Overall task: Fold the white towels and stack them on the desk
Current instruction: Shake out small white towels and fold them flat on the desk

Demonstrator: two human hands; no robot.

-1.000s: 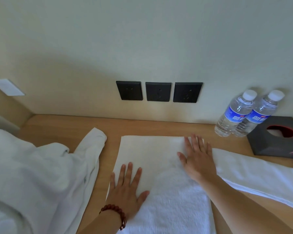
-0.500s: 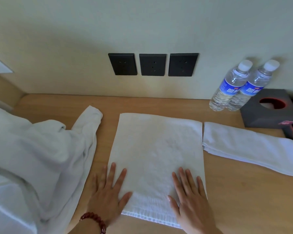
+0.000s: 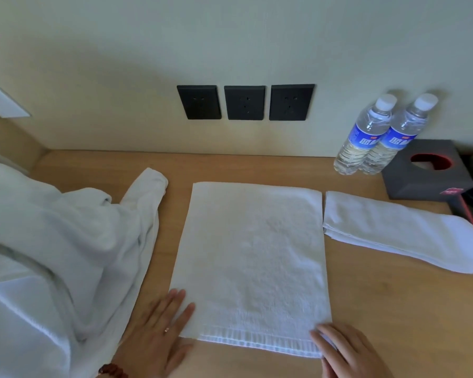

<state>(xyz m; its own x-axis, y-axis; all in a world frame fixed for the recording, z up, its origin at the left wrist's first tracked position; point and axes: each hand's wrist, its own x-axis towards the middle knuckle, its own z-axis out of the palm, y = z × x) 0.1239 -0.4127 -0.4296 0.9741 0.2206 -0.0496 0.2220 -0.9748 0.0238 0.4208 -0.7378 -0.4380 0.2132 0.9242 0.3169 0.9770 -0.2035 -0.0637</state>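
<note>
one towel (image 3: pixel 402 230) lies folded on the tabletop (image 3: pixel 393 296) at right; i've a second towel (image 3: pixel 253 257) flat mid-fold — left hand (image 3: pixel 159 334) flat at its near-left corner, right hand (image 3: pixel 347 350) on the other, grip unclear — the pile (image 3: pixel 52 241) at left waits.

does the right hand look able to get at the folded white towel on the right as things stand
Probably yes: the right hand rests at the flat white towel's near corner, and only bare wooden desk lies between it and the folded white towel.

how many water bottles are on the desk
2. Both stand at the back right of the desk by the wall, side by side and touching: the left bottle, and the right bottle next to the dark tissue box. None seem hidden.
</note>
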